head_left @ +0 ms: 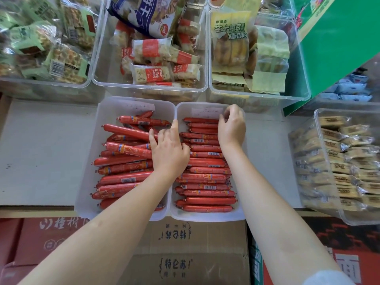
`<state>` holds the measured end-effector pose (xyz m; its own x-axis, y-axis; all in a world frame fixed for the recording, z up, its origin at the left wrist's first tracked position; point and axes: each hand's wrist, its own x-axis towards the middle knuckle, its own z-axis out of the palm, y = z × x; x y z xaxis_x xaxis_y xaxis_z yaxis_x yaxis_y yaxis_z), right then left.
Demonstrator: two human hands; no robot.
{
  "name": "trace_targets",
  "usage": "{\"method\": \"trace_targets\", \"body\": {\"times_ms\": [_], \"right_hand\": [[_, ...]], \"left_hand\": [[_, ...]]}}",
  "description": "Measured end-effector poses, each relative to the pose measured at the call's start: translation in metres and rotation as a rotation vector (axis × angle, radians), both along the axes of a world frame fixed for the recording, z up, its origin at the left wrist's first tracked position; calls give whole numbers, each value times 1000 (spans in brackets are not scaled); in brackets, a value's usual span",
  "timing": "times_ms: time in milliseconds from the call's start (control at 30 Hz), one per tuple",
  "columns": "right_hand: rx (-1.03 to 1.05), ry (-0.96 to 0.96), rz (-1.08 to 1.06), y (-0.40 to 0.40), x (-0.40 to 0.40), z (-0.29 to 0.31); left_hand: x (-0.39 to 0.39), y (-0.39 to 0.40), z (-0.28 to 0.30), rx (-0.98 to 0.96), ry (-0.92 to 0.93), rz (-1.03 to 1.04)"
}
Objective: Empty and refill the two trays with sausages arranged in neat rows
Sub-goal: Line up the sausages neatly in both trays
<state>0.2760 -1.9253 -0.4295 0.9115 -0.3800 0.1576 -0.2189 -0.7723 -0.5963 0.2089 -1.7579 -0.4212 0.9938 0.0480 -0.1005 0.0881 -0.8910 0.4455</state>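
Head view: both trays full. Left tray (86,182) sausages (125,178) jumbled, right tray (205,217) in neat rows. Left hand (168,153) lies flat, fingers spread, on the pile; right hand (231,126) pinches a far-row sausage end. Light, stiff, slick film: probably grab mid-body. Barcodes visible; carton (176,235) reads 特仑苏.

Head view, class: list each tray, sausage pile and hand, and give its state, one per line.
left tray: full, sausages jumbled
right tray: filled, far end bare
right tray's sausages: neat crosswise rows
left hand: open, resting on sausages
right hand: fingers curled at the farthest row's ends
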Motion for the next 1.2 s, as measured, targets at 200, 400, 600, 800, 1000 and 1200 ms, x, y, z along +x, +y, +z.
{"method": "trace_targets", "body": {"times_ms": [200, 400, 600, 800, 1000, 1200], "right_hand": [[-98, 293, 140, 2, -4, -3], [2, 218, 222, 16, -41, 22], [-14, -1, 458, 88, -74, 43], [-221, 280, 681, 175, -87, 27], [-349, 441, 612, 200, -76, 16], [-370, 410, 694, 188, -108, 14]], "left_hand": [[1, 0, 0, 13, -9, -2], [-2, 17, 10, -30, 33, -138], [-59, 135, 12, 29, -149, -42], [-106, 190, -6, 83, 109, 54], [-104, 193, -5, 21, 118, 58], [-104, 195, 2, -42, 131, 50]]}}
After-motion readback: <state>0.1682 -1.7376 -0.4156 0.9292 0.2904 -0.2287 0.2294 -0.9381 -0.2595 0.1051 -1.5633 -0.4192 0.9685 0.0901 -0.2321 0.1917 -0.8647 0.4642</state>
